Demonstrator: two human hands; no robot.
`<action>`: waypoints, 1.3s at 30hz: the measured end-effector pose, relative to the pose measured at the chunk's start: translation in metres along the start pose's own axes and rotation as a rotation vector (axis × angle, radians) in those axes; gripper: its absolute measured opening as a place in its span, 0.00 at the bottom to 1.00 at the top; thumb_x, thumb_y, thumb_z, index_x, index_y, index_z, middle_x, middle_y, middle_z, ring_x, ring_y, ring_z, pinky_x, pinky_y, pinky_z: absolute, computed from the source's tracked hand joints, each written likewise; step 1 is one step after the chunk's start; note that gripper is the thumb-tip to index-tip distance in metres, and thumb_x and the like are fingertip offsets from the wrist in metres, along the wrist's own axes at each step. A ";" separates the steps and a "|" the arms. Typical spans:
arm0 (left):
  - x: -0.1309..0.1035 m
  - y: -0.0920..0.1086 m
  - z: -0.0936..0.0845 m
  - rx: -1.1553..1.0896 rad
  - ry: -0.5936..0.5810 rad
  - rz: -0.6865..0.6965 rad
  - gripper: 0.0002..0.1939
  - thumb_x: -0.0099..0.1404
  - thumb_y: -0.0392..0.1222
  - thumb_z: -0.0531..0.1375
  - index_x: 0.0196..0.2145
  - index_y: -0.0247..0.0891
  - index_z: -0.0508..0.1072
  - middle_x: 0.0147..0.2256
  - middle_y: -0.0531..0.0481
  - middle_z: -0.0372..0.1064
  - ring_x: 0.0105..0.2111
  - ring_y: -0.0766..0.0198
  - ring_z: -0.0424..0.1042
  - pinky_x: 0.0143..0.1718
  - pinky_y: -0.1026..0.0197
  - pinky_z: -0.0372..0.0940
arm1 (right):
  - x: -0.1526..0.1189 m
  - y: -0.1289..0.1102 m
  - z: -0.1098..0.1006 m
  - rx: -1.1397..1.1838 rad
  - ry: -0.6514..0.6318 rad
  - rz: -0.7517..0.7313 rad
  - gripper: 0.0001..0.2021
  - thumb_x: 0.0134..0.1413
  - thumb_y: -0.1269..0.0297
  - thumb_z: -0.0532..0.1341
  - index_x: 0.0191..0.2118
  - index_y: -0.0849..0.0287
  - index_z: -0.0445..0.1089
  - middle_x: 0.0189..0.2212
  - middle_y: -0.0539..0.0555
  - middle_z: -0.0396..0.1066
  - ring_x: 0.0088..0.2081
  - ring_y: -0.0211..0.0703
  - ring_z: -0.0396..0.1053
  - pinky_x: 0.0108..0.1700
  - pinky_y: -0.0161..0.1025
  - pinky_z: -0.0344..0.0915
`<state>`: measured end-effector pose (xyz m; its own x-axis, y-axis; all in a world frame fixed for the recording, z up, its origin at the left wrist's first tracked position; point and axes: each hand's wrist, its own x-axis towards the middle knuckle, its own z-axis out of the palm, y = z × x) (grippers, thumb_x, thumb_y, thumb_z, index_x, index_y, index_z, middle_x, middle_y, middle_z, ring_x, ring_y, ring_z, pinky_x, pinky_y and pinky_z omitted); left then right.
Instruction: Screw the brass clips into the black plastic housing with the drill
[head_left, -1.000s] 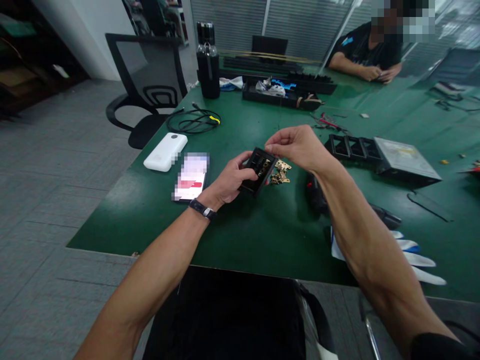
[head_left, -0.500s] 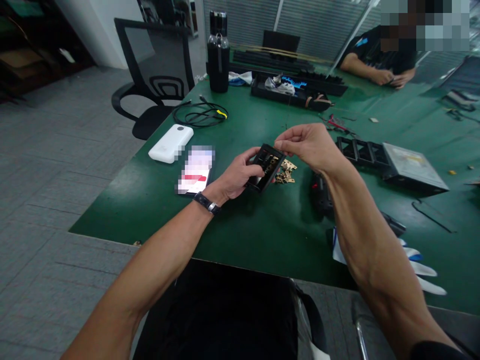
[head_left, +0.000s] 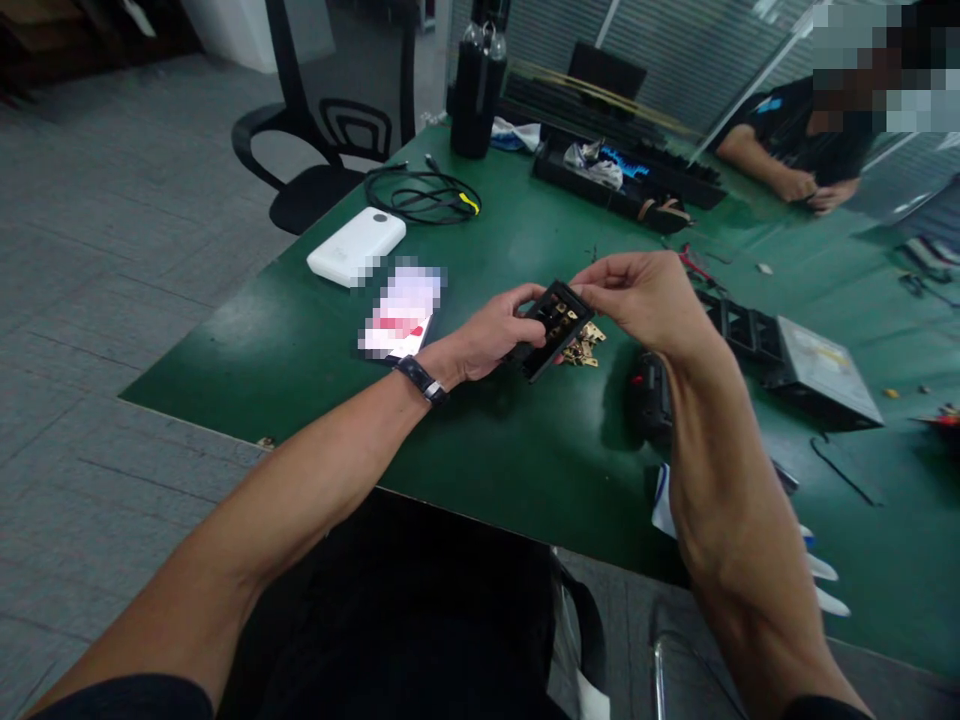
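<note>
A small black rectangular frame (head_left: 553, 335) is gripped in my left hand (head_left: 499, 335), tilted above the green table, with the thumb across its near side. Several gold-coloured metal pieces show inside it. My right hand (head_left: 637, 295) is closed in a pinch at the frame's upper right corner; whatever lies between the fingertips is hidden or too small to name. Just behind and below the frame, a small pile of brass-coloured metal plates (head_left: 589, 347) rests on the table, partly covered by the frame.
Left of my hands lie a lit phone (head_left: 401, 315), a white power bank (head_left: 356, 245) and a coiled black cable (head_left: 424, 195). A black bottle (head_left: 478, 95) stands behind. By my right forearm are a black tool (head_left: 650, 395) and a glove (head_left: 825, 600). Across the table sits another person (head_left: 780, 150).
The camera view has shifted, so the table items appear displaced. The frame has tilted, and more gold pieces show inside it. My right hand stays pinched at its corner.
</note>
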<state>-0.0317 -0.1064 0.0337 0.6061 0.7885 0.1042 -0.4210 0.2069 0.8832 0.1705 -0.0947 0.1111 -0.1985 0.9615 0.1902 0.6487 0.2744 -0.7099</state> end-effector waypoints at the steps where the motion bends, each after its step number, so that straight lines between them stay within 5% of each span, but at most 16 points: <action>1: 0.000 0.000 0.000 0.007 0.007 0.004 0.26 0.52 0.29 0.62 0.50 0.38 0.67 0.39 0.44 0.79 0.33 0.58 0.80 0.37 0.55 0.72 | 0.000 0.000 0.000 -0.016 0.001 -0.011 0.05 0.55 0.63 0.71 0.33 0.58 0.83 0.27 0.53 0.81 0.28 0.43 0.73 0.30 0.38 0.69; 11: 0.002 0.002 0.000 0.048 0.116 0.057 0.28 0.52 0.29 0.62 0.51 0.39 0.69 0.37 0.49 0.76 0.34 0.61 0.78 0.40 0.56 0.72 | 0.001 0.003 -0.003 0.021 0.019 -0.006 0.18 0.67 0.51 0.65 0.31 0.57 0.82 0.26 0.53 0.78 0.25 0.40 0.67 0.28 0.38 0.64; 13: 0.002 0.002 -0.002 0.038 0.132 0.061 0.29 0.52 0.29 0.63 0.53 0.40 0.68 0.38 0.49 0.76 0.34 0.61 0.78 0.39 0.56 0.72 | 0.005 0.009 -0.007 -0.017 0.048 0.012 0.15 0.69 0.56 0.63 0.38 0.59 0.83 0.33 0.56 0.82 0.29 0.42 0.73 0.32 0.38 0.68; 18: 0.002 0.003 -0.003 0.035 0.177 0.050 0.28 0.52 0.30 0.64 0.52 0.40 0.68 0.40 0.48 0.77 0.34 0.61 0.78 0.37 0.57 0.72 | 0.009 0.038 -0.015 -0.630 -0.012 0.172 0.16 0.66 0.72 0.59 0.52 0.65 0.82 0.47 0.64 0.83 0.48 0.55 0.80 0.52 0.45 0.73; 23: 0.001 0.008 0.001 0.077 0.241 0.034 0.25 0.53 0.32 0.64 0.50 0.39 0.68 0.45 0.44 0.78 0.35 0.60 0.79 0.35 0.58 0.72 | 0.009 0.062 -0.002 -0.720 -0.121 0.300 0.17 0.61 0.74 0.65 0.54 0.62 0.83 0.51 0.67 0.82 0.55 0.61 0.78 0.58 0.49 0.71; 32: 0.001 0.005 0.001 0.103 0.268 0.047 0.21 0.57 0.33 0.64 0.49 0.38 0.70 0.48 0.43 0.78 0.35 0.61 0.80 0.35 0.57 0.74 | 0.014 0.066 0.008 -0.744 -0.230 0.393 0.12 0.70 0.58 0.67 0.52 0.60 0.78 0.54 0.60 0.79 0.55 0.51 0.77 0.60 0.54 0.73; 39: 0.003 0.003 0.001 0.098 0.279 0.017 0.23 0.56 0.31 0.65 0.50 0.38 0.71 0.48 0.43 0.78 0.35 0.61 0.80 0.37 0.57 0.74 | 0.016 0.068 0.001 -0.680 -0.255 0.414 0.12 0.70 0.57 0.67 0.49 0.60 0.78 0.51 0.59 0.80 0.52 0.49 0.78 0.57 0.52 0.74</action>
<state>-0.0309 -0.1040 0.0372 0.3846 0.9231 0.0011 -0.3539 0.1464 0.9238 0.2105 -0.0605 0.0655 0.0463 0.9759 -0.2133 0.9915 -0.0708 -0.1088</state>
